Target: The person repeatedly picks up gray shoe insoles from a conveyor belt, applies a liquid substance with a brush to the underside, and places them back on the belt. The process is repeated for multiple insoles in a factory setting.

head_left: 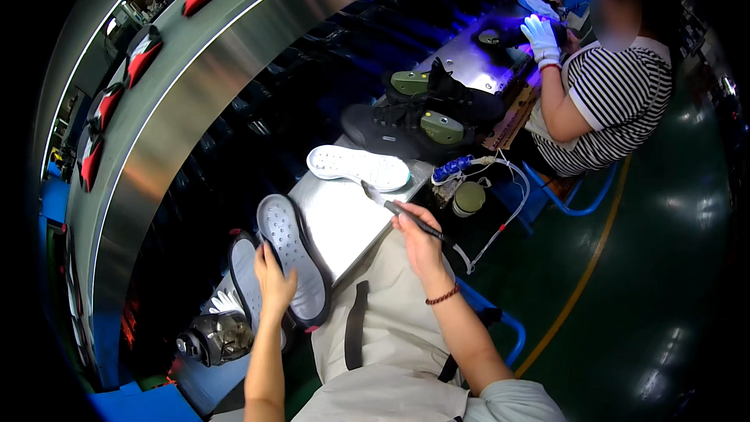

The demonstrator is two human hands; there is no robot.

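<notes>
My right hand (422, 246) is closed around the black handle of a brush (406, 213). Its tip is at the near edge of a white shoe sole (351, 166) lying across the metal work plate. A thin pale tube (500, 233) runs to the back end of the handle. On the left, my left hand (276, 285) grips the edge of a grey shoe sole (289, 238) with a dark rim and rows of small dimples. A second grey sole (245, 266) leans beside it, partly covered by the first sole and my fingers.
Black shoes (410, 129) with green inserts stand beyond the plate (332, 215). Right of them are a blue fitting (453, 168) and a green pot (469, 198). A conveyor (187, 78) carries red-and-black shoe parts. A co-worker in a striped top (617, 94) sits at the far right.
</notes>
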